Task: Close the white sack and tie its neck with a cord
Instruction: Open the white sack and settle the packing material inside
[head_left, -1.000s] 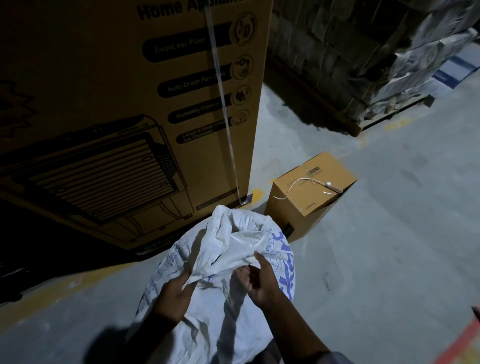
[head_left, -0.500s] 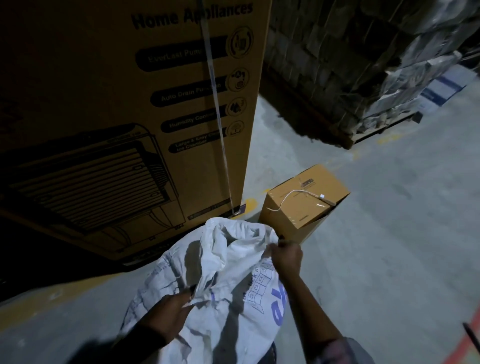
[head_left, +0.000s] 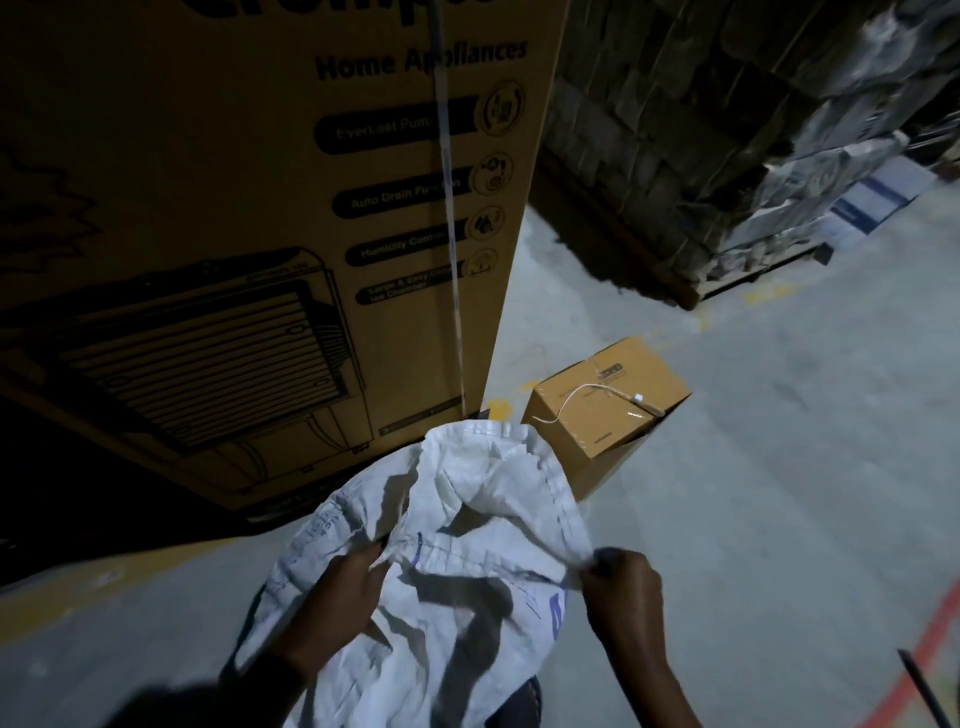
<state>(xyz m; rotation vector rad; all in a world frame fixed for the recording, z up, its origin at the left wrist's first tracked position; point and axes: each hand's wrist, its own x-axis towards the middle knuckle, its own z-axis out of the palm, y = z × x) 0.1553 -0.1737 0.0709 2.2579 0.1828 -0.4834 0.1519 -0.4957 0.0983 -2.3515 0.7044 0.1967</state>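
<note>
Since half a second ago, right hand (head_left: 623, 587) has drawn the hem outward and pinches it; left hand (head_left: 345, 597) grips the opposite edge, spreading the white sack (head_left: 441, 545) on the floor for gathering.

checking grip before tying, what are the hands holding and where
Both hold the white sack at its open mouth: left hand on the near hem, right hand pinching the right edge.
</note>
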